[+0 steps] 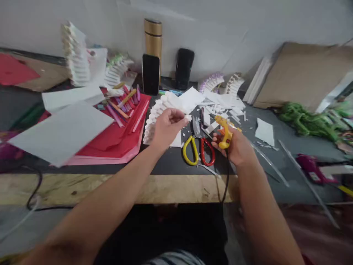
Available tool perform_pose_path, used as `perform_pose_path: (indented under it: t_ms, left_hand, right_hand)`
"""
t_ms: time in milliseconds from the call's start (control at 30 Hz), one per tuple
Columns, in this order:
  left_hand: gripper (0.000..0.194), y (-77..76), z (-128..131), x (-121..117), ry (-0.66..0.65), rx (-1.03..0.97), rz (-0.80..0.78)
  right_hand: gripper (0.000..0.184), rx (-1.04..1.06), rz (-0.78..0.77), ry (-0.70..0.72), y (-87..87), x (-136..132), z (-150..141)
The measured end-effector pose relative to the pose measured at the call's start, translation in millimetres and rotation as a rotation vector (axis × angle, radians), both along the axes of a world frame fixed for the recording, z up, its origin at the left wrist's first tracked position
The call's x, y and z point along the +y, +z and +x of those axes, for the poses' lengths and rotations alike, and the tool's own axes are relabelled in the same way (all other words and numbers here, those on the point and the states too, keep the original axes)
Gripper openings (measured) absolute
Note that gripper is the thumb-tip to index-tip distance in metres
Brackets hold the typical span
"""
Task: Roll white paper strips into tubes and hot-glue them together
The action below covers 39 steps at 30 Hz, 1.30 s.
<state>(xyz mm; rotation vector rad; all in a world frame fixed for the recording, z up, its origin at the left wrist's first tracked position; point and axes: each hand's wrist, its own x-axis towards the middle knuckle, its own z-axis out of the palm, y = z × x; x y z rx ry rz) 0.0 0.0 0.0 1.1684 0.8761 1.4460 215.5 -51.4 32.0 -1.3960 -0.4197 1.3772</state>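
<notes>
My left hand (pixel 168 127) pinches a small white piece (pixel 188 117), perhaps rolled or folded paper, between thumb and fingertips. Beneath and behind that hand lies a white scalloped paper piece (pixel 154 117) with a row of rounded edges. My right hand (pixel 238 145) is wrapped round a yellow hot glue gun (pixel 226 132), its nozzle tilted up and to the left. A black cord (pixel 226 180) hangs from the glue gun over the table edge. Between my hands rest scissors (pixel 196 134) with one yellow and one red handle, blades pointing away from me.
White paper scraps (pixel 223 105) litter the table's middle. Red sheets (pixel 110 136) and coloured rolls (pixel 125 101) lie left. Two phones (pixel 151 74) and a gold flask (pixel 153 38) stand behind. Cardboard (pixel 298 75), green yarn (pixel 300 119) and a magenta glue gun (pixel 313 168) are at right.
</notes>
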Motion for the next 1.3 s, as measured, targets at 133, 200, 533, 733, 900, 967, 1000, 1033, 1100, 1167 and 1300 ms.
perform_pose_path:
  t_ms: [133, 200, 533, 733, 900, 967, 1000, 1033, 1100, 1167, 1300]
  left_hand:
    - [0.02, -1.2, 1, 3, -0.005, 0.009, 0.02]
    - [0.019, -2.2, 2, 3, -0.019, -0.002, 0.028]
    - [0.018, -4.3, 3, 3, -0.074, -0.012, 0.022]
    - [0.018, -1.5, 6, -3, -0.174, -0.119, 0.01]
    - [0.021, 1.1, 4, -2, -0.19, -0.174, -0.015]
    - [0.022, 1.8, 2, -1, -0.178, -0.178, -0.03]
    - [0.022, 1.9, 2, 0, -0.174, -0.179, -0.033]
    - [0.022, 1.8, 2, 0, -0.175, -0.18, -0.034]
    - [0.02, 1.0, 3, 0, -0.181, -0.18, -0.037]
    - [0.02, 0.0, 4, -1, -0.184, -0.168, -0.04]
    - [0.02, -0.3, 6, -3, -0.175, -0.124, -0.066]
  right_hand:
    - [0.024, 0.039, 0.051, 0.026, -4.1, -4, 1]
    - [0.02, 0.021, 0.076, 0.02, -6.6, -6, 3]
    - [0.018, -0.35, 0.196, -0.093, -13.8, -49, 13]
    - [0.028, -0.692, 0.521, 0.094, 5.4, -43, -10]
    - [0.02, -0.716, 0.672, 0.221, 8.9, 4, -44]
    - [0.019, -0.689, 0.696, 0.218, 2.5, 14, -54]
    - [0.019, -0.678, 0.704, 0.214, -1.7, 16, -56]
    - [0.019, -0.668, 0.714, 0.208, -6.0, 17, -58]
    - [0.02, -0.659, 0.736, 0.198, -13.8, 14, -59]
    - [0.019, -0.663, 0.753, 0.191, -18.6, 11, -57]
    - [0.02, -0.735, 0.784, 0.179, -18.4, 5, -55]
